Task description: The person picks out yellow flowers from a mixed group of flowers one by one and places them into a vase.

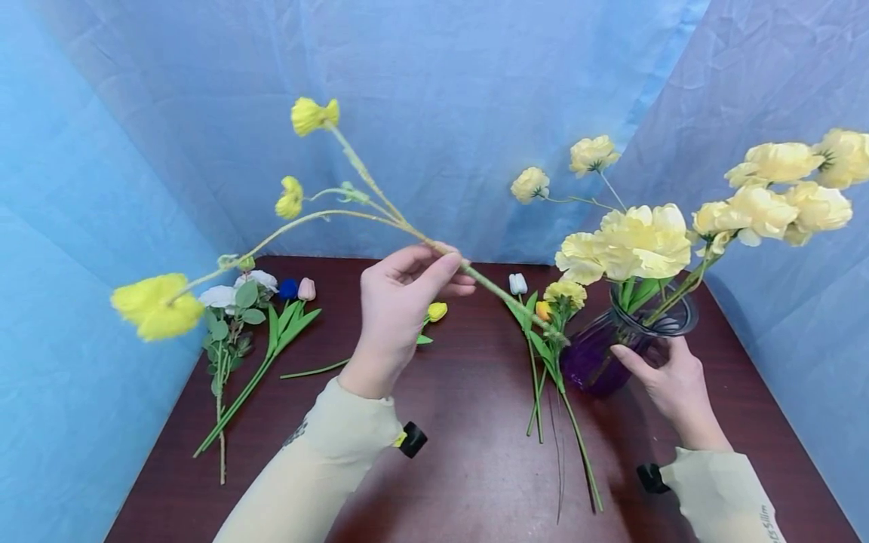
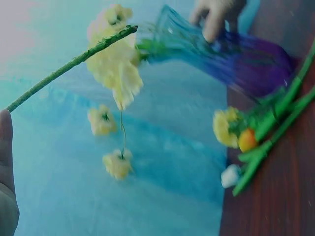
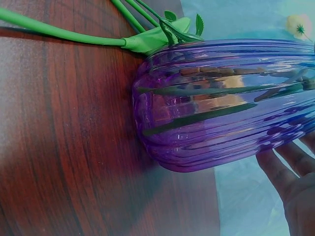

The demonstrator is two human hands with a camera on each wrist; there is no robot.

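A branching artificial stem with fuzzy yellow blooms (image 1: 158, 305) is pinched between the thumb and fingers of my left hand (image 1: 397, 309), raised above the table. Its cut end (image 2: 130, 29) points right, toward the vase, and overlaps the lying flowers in the head view. My right hand (image 1: 679, 385) grips the purple-to-clear ribbed glass vase (image 1: 587, 366), thumb in front and fingers behind. In the right wrist view, fingers (image 3: 278, 169) touch the glass wall. Pale yellow flowers (image 1: 641, 245) stand in the vase, their stems showing through the glass (image 3: 197, 157).
White roses (image 1: 220, 298) and blue and pink tulips (image 1: 307, 289) lie at the table's left. A yellow tulip (image 1: 437, 311) lies partly behind my left hand. Beside the vase are a white tulip (image 1: 518, 283) and a yellow carnation-like flower (image 1: 565, 294). Blue cloth (image 1: 434, 151) hangs behind.
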